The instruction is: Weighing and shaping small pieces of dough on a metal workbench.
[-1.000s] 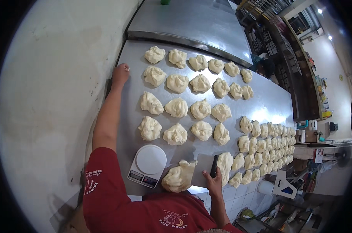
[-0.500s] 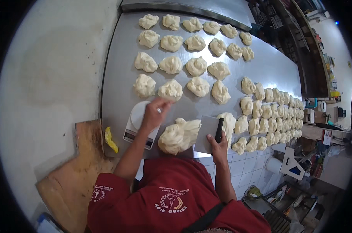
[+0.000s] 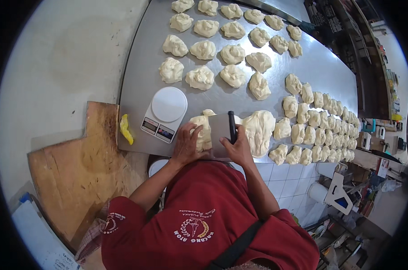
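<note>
My right hand (image 3: 241, 147) is closed round the black handle of a flat metal dough scraper (image 3: 220, 130). Its blade stands over the dough between a smaller pale lump (image 3: 201, 130) on the left and a larger smooth mass of dough (image 3: 259, 134) on the right. Against the left side of the smaller lump lies my left hand (image 3: 186, 145), fingers apart and slightly bent, touching it. The blade covers part of the dough, so I cannot tell whether it is cut through. Left of the lump stands a white kitchen scale (image 3: 169, 104) with a bare round plate.
Rows of dough portions (image 3: 233, 54) cover the far part of the steel table (image 3: 141, 58). Smaller portions (image 3: 309, 135) stand close together on the right. A crumpled yellow thing (image 3: 126, 129) lies at the left edge, beside a wooden board (image 3: 78, 171) and the wall.
My left hand has come back from a dough portion beyond the scale and down to the lump. The scraper has moved left, over the dough. The whole view has shifted.
</note>
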The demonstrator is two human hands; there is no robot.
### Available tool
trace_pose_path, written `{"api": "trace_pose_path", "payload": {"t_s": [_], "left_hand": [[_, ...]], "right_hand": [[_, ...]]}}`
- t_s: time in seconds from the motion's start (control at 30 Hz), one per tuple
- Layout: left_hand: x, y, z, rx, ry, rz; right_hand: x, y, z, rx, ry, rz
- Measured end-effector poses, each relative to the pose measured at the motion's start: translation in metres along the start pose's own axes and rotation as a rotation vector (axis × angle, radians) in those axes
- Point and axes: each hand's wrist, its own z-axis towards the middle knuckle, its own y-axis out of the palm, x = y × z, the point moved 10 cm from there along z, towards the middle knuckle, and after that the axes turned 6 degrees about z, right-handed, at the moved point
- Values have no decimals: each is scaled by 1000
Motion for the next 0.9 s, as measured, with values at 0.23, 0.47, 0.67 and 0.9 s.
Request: {"api": "trace_pose_path", "payload": {"t_s": [0.23, 0.47, 0.67, 0.9], "left_hand": [[-5, -4, 21, -6, -107, 62], [-22, 22, 60, -475, -369, -480], [93, 0, 125, -442, -315, -988], [154, -29, 132, -445, 144, -744]], "right_hand": [[-11, 4, 3, -21, -24, 2], [4, -82, -13, 179, -2, 340], [30, -174, -56, 490, 64, 559], [64, -236, -86, 705, 27, 700]]}}
